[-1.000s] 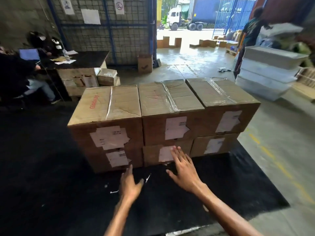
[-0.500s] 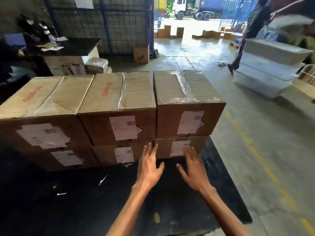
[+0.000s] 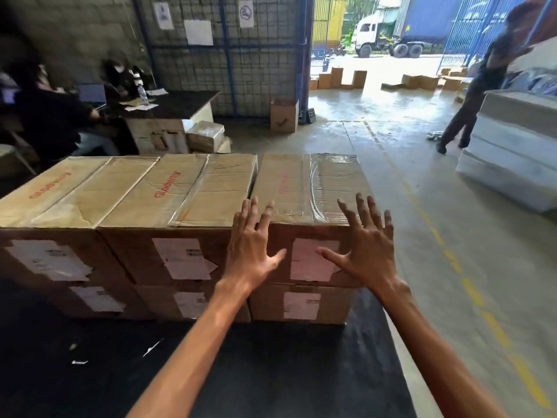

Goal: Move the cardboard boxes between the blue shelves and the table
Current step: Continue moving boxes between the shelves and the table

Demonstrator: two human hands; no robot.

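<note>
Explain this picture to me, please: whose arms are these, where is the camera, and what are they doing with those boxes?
There is no machine here. A person wears one wide-angle camera on the head, looking forward and down, so the two bare arms are that person's own. This single view shows a black table top carrying brown cardboard boxes, stacked two high and three across. The left hand and the right hand are both open with fingers spread, in front of the upper right box wrapped in clear tape, on either side of its white paper label. Nothing is held. I cannot tell whether the palms touch the cardboard. Further back are a dark desk and white stacked slabs.
</note>
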